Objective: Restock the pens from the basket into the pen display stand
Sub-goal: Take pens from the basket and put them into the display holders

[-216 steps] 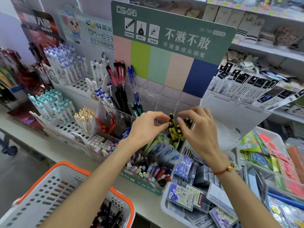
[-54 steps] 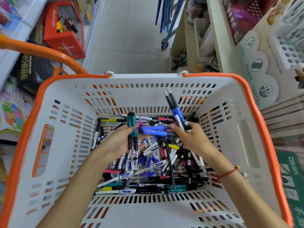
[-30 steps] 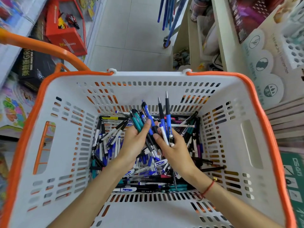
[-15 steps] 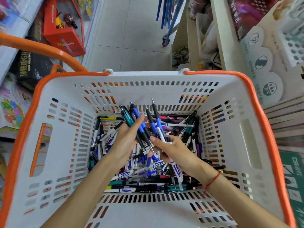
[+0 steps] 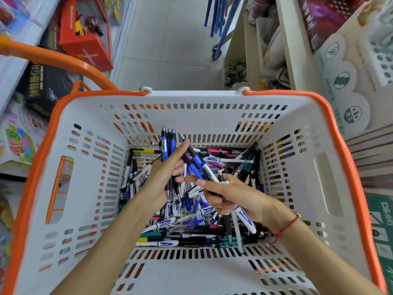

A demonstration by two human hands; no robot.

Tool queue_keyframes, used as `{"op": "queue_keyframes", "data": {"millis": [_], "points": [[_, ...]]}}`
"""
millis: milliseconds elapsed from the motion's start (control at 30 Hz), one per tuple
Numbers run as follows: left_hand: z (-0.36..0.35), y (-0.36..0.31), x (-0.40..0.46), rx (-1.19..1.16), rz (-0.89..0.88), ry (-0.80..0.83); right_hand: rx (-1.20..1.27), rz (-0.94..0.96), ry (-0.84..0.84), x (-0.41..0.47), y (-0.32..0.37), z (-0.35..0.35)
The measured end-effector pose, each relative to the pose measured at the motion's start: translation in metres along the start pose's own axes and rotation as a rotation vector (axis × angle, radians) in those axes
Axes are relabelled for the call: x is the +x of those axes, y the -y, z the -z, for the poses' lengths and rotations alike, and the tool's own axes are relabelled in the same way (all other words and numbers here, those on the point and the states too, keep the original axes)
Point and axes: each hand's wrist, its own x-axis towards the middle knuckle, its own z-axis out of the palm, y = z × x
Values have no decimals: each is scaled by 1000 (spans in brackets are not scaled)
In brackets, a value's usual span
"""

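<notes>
Your white basket with its orange rim carries a jumbled heap of pens on its floor.

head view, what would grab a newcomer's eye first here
The white basket with its orange rim fills the view, a jumble of loose pens heaped on its floor. Above the heap, the left hand grips a bundle of blue pens, and the right hand holds several more.
</notes>
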Motion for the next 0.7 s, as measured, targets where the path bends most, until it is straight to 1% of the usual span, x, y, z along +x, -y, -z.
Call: {"op": "queue_keyframes", "data": {"millis": [67,133,233,300,367,400,467,600,633,700], "points": [[1,-2,1,1,-8,-54,-33,1,-56,0,1,2],[3,-3,2,51,-45,-104,13,50,-171,3,1,7],[5,-1,2,116,-69,-100,137,148,-372,6,-1,14],[3,-1,1,141,-54,-81,122,198,-461,6,-1,15],[2,-2,0,138,-40,-91,67,207,-505,5,0,18],[3,-3,1,126,-33,-107,30,200,-503,4,1,21],[8,-4,2,140,-20,-121,-73,161,-438,-1,6,29],[18,0,6,490,-42,-74,-252,37,-281,-15,15,47],[17,-1,5,512,-19,-31,-289,-1,-209,-17,16,47],[12,-4,1,501,119,147,-391,-77,-76,-16,17,40]]}}
